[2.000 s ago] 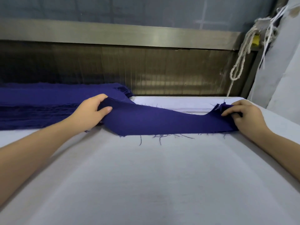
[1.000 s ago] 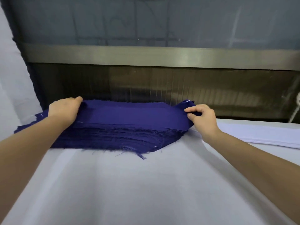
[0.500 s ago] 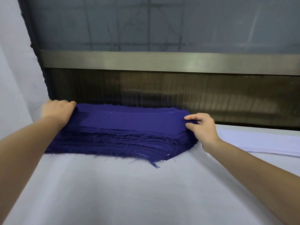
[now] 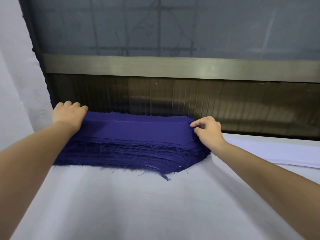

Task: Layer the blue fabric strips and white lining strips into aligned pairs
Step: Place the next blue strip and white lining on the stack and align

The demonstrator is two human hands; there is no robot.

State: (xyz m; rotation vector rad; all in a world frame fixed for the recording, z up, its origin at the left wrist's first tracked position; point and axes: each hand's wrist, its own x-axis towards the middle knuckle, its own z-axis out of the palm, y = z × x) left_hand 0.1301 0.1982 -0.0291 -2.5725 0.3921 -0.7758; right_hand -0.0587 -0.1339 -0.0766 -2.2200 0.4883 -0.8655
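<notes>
**A:** Where's the blue?

**B:** The blue stack (image 4: 131,149) is centre frame on the white table cover (image 4: 155,205). Its back edge is against the dark ribbed panel (image 4: 225,104). The near edges are frayed and the layers step out toward the camera.

**A:** Hands?

**B:** The left hand (image 4: 68,115) is at centre left on the stack's left end, fingers curled over the far edge. The thumb is hidden, so I can't tell how many layers it grips. The right hand (image 4: 208,130) is at centre right. Its thumb and forefinger pinch the right end of the top blue strip (image 4: 147,130), and the other fingers are loosely bent.

**A:** Top strip?

**B:** It lies flat along the stack, spanning hand to hand.

**A:** Lining?

**B:** The white lining strips (image 4: 277,153) are at the right edge of the frame, in a flat low pile on the cover. They're near the stack's right end and partly behind the right forearm. Can't tell if the two piles touch.

**A:** Behind?

**B:** There's a metal bar (image 4: 173,68) above the panel, and a grey pane (image 4: 173,26) across the top of the frame.
</notes>
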